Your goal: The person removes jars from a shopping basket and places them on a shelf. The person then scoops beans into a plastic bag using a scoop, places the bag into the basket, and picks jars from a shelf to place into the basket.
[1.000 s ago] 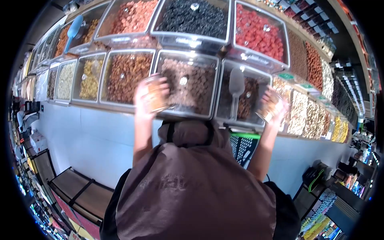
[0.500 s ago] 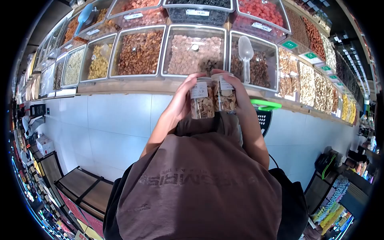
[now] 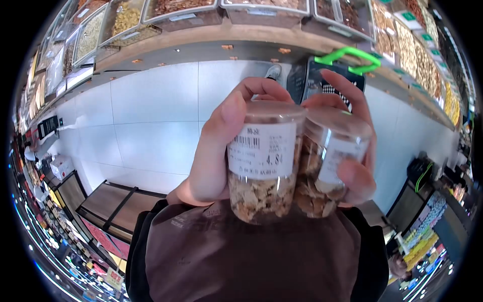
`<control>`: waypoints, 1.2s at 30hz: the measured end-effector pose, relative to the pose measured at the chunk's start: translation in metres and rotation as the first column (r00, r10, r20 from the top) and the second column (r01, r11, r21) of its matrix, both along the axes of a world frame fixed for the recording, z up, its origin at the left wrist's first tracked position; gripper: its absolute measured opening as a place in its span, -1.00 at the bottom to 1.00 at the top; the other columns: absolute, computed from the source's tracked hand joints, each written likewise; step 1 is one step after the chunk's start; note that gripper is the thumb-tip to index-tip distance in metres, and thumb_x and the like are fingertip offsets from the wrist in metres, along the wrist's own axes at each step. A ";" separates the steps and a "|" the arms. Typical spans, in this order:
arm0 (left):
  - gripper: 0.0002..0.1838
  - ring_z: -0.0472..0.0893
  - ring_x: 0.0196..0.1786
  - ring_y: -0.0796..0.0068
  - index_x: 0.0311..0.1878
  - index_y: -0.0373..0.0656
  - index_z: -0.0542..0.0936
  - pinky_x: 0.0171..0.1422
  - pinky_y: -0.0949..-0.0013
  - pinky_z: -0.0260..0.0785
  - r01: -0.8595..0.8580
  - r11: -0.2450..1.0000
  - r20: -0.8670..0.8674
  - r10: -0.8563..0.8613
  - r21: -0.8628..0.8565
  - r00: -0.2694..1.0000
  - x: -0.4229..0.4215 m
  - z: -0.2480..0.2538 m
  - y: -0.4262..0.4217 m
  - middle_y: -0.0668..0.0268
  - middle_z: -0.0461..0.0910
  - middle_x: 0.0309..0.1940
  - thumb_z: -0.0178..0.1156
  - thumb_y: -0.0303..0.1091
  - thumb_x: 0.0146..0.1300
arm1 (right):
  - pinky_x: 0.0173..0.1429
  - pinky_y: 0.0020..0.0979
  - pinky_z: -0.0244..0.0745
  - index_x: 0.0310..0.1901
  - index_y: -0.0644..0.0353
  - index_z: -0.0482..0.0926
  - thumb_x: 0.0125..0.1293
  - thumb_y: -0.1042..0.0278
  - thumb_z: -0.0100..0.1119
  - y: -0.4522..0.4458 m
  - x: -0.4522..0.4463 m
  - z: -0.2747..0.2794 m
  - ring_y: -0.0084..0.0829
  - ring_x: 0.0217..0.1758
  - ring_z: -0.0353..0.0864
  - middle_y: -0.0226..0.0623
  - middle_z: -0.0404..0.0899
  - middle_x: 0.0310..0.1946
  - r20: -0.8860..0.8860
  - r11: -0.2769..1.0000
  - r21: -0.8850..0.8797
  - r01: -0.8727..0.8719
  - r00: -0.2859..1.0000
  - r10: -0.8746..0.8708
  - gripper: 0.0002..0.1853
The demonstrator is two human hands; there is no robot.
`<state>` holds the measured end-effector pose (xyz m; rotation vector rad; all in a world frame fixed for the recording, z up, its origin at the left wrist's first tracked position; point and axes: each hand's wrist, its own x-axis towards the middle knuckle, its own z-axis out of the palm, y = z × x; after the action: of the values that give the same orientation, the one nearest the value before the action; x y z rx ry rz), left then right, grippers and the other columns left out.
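Observation:
My left hand (image 3: 214, 146) is wrapped around a clear plastic jar (image 3: 264, 196) of brown dried pieces, its thumb near the lid. A white label with a barcode and printed price faces me. Beside it, my right hand (image 3: 358, 178) grips a second similar jar (image 3: 319, 194), thumb over its label and fingers behind. This jar tilts a little, and its label is blurred. Both jars are close to my face, side by side and apparently touching, with lids on.
Beyond the jars, a dark shopping basket (image 3: 297, 83) with a bright green handle (image 3: 373, 64) stands by the counter (image 3: 201, 48). Bins of dried goods (image 3: 126, 20) line the counter. A shoe (image 3: 273, 71) shows on the tiled floor (image 3: 156, 100). A low wooden stand (image 3: 108, 201) is at left.
Both jars have come up much closer to the camera, held in the same hands. My view has tipped down, so the bins sit higher and the green-handled basket shows more.

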<state>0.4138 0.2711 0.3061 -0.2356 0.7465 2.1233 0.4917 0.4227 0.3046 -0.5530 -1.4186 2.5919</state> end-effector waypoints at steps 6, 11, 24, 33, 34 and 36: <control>-0.24 0.53 0.04 0.17 0.03 -0.28 0.34 0.15 0.21 0.38 0.238 0.970 -0.105 -0.242 -0.049 0.965 0.050 0.014 -0.006 -0.02 0.51 0.00 -0.14 0.38 0.31 | 0.18 -0.18 0.50 0.34 0.55 0.05 -0.06 -0.16 0.33 -0.020 0.078 0.020 -0.08 0.06 0.58 0.17 0.42 0.07 0.077 0.980 -0.019 0.200 0.977 -0.198 0.12; -0.26 0.53 -0.02 0.18 0.00 -0.25 0.34 0.11 0.21 0.38 0.409 0.912 -0.067 -0.410 -0.025 0.910 0.087 0.014 0.019 -0.02 0.49 -0.02 -0.15 0.38 0.31 | 0.15 -0.18 0.52 0.33 0.56 0.06 0.10 -0.20 0.16 -0.020 0.142 0.018 -0.04 0.05 0.58 0.25 0.41 0.08 0.018 0.903 -0.122 0.413 0.910 -0.414 0.02; -0.61 0.63 -0.15 0.50 0.00 -0.14 0.47 -0.08 0.38 0.52 0.817 0.502 0.059 -0.841 -0.282 0.537 0.270 -0.134 0.143 0.27 0.59 -0.20 0.11 0.00 0.39 | 0.08 -0.39 0.51 0.20 0.34 0.37 0.31 0.15 0.12 0.034 0.374 -0.101 -0.40 0.00 0.58 -0.15 0.56 -0.05 0.318 0.663 -0.131 0.737 0.665 -0.676 -0.46; -0.66 0.67 -0.08 0.33 0.03 -0.22 0.46 0.03 0.20 0.58 0.857 0.476 0.517 -0.692 -0.198 0.504 0.389 -0.191 0.169 0.18 0.61 -0.10 0.13 -0.15 0.39 | -0.01 -0.33 0.62 0.04 0.23 0.47 0.35 0.09 0.07 0.077 0.502 -0.201 -0.39 -0.13 0.67 -0.21 0.62 -0.14 0.559 0.554 -0.460 0.694 0.711 -0.426 -0.60; -0.66 0.67 -0.08 0.33 0.03 -0.22 0.46 0.03 0.20 0.58 0.837 0.506 0.522 -0.667 -0.206 0.532 0.392 -0.186 0.173 0.18 0.61 -0.10 0.13 -0.15 0.39 | -0.02 -0.31 0.62 0.05 0.23 0.47 0.35 0.08 0.08 0.086 0.503 -0.204 -0.39 -0.15 0.68 -0.21 0.62 -0.15 0.565 0.585 -0.454 0.672 0.725 -0.394 -0.60; -0.69 0.65 -0.07 0.38 0.01 -0.18 0.45 0.03 0.26 0.56 0.762 0.555 0.407 -0.644 -0.334 0.648 0.392 -0.176 0.176 0.22 0.61 -0.12 0.17 -0.17 0.38 | -0.02 -0.31 0.63 0.08 0.26 0.45 0.36 0.10 0.08 0.109 0.495 -0.208 -0.36 -0.14 0.68 -0.19 0.63 -0.16 0.547 0.633 -0.469 0.616 0.765 -0.339 -0.58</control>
<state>0.8056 0.4475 0.1298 -0.3717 1.0079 1.0718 0.9868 0.5322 0.0968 -1.4243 -0.2710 2.4800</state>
